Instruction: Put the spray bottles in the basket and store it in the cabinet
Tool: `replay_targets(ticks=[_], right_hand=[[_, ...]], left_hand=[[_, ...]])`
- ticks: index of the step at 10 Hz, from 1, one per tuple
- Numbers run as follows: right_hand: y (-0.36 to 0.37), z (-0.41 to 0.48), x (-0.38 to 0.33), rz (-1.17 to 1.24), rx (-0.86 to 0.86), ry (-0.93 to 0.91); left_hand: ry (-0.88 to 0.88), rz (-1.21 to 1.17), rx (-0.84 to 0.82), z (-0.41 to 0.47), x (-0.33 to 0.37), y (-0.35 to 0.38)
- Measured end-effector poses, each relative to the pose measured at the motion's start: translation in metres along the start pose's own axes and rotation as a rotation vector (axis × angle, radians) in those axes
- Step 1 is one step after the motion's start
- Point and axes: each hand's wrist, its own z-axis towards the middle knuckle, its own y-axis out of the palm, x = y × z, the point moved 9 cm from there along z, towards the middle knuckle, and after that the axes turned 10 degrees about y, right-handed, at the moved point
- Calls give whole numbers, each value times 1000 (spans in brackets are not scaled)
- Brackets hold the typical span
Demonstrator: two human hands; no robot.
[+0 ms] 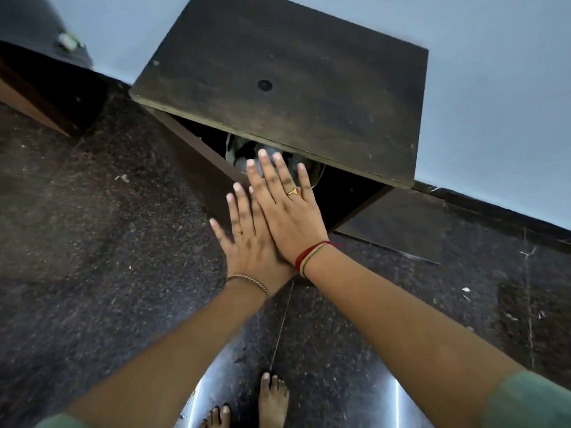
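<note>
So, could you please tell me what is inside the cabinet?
A pale, rounded thing, perhaps the basket, shows in its dark opening. The wooden panel and the right hand cover most of it; its contents are hidden.

probably a home: low wooden cabinet, speckled granite floor, pale blue wall, bare feet

Floor: dark speckled stone, polished, with glare patches at the bottom edge. Two bare feet stand on it at bottom centre. A few white flecks lie on it at right. The cabinet stands on the floor against a pale blue wall. Its dark wood top is scuffed, with a round dark spot near the middle. The opening under the top's near edge is dark. A greyish rounded thing sits inside, mostly hidden; can't tell what it is. A dark panel sits at the opening's right side, low over the floor.
</note>
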Motion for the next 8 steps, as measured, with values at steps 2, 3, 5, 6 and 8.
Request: replay_targets(ticks=[2,3,5,6,8], right_hand=[[6,16,31,-252,30,47],[0,36,47,-308,72,48],[2,52,53,-243,55,4],[9,52,53,-180,34,26],[8,57,55,-70,-88,88]], left_hand=[[311,454,-116,47,-28,4],[369,570,-149,65,-34,4],[204,538,-186,88,-47,3],[259,511,-180,86,-47,1],[399,482,36,83,-44,-50]])
